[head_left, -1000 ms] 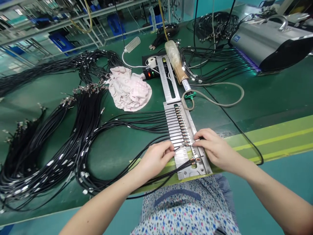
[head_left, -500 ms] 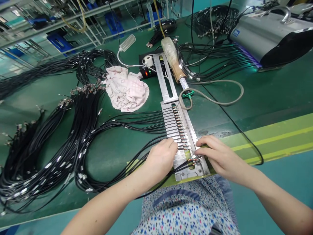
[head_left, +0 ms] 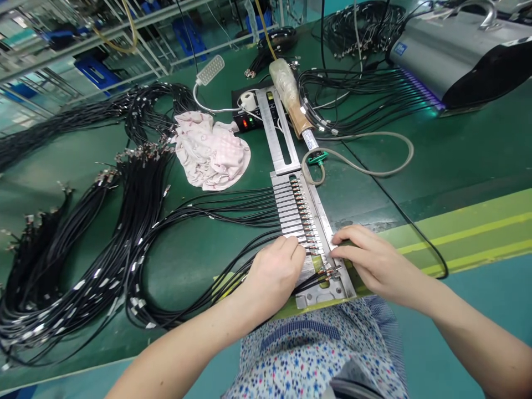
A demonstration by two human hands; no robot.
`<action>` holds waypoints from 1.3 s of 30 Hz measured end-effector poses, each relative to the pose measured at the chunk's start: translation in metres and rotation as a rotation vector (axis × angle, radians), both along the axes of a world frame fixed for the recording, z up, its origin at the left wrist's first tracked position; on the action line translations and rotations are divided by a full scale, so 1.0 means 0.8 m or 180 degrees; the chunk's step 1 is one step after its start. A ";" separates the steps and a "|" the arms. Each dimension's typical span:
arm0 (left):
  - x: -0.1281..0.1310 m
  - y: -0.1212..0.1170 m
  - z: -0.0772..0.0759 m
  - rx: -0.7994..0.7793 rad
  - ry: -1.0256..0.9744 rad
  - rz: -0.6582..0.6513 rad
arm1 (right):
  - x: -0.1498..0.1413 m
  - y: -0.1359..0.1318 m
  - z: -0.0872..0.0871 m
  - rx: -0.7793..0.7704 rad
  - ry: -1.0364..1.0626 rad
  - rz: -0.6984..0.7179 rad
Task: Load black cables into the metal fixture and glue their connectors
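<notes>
A slotted metal fixture [head_left: 286, 210] lies along the bench in front of me. Several thin black cables [head_left: 257, 224] run into its grooves from the left, their metal-tipped connectors [head_left: 305, 216] lined up in a row. My left hand [head_left: 276, 271] is closed over the fixture's left side, its curled fingers on a black cable; the fingertips are partly hidden. Over the right-hand rail, my right hand [head_left: 366, 257] has thumb and forefinger a little apart, tips touching the metal beside the row. Nothing shows between them. Loose cable ends [head_left: 328, 274] lie across the fixture's near end.
Big bundles of black cables [head_left: 141, 194] cover the bench's left. A crumpled pink-white cloth [head_left: 211, 152] lies beyond the fixture. A wrapped hand tool [head_left: 288, 88], a small lamp [head_left: 210, 69] and a silver machine [head_left: 453, 50] with purple light stand farther back.
The view has shifted slightly. Both hands stay at nearly the same places on the fixture, with the left fingers slightly farther along the cable row's near end.
</notes>
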State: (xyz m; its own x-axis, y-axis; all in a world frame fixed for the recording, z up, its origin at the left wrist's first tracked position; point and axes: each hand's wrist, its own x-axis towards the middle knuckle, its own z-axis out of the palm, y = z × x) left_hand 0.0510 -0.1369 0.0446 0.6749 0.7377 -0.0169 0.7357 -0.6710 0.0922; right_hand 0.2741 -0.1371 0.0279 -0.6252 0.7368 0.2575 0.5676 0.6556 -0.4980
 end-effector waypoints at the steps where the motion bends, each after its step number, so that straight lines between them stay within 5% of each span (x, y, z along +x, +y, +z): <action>1: 0.000 0.000 -0.002 -0.0002 -0.0075 -0.0006 | 0.000 0.000 0.000 -0.0002 0.0000 0.0016; 11: -0.005 -0.001 -0.034 0.0126 -0.0412 0.0007 | -0.021 0.013 -0.001 0.0231 -0.0406 0.0265; 20: -0.041 -0.015 -0.018 0.0116 -0.0177 -0.0266 | -0.041 0.018 0.000 0.0891 -0.1128 0.0493; 29: -0.052 -0.023 -0.010 0.0364 0.0363 -0.0399 | -0.057 0.019 0.004 0.0911 -0.1342 0.0559; 35: -0.051 -0.033 -0.016 0.0393 0.0027 -0.0083 | -0.043 0.020 -0.001 0.0695 -0.0983 0.0510; 39: -0.046 -0.047 -0.019 -0.0067 -0.0369 -0.0088 | -0.022 0.009 -0.008 0.0596 -0.0459 0.0231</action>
State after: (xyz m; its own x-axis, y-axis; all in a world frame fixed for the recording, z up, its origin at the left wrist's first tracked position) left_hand 0.0142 -0.1748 0.0292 0.6932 0.7192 0.0472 0.7006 -0.6878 0.1897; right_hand 0.2567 -0.1297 0.0219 -0.7149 0.6364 0.2897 0.5720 0.7705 -0.2812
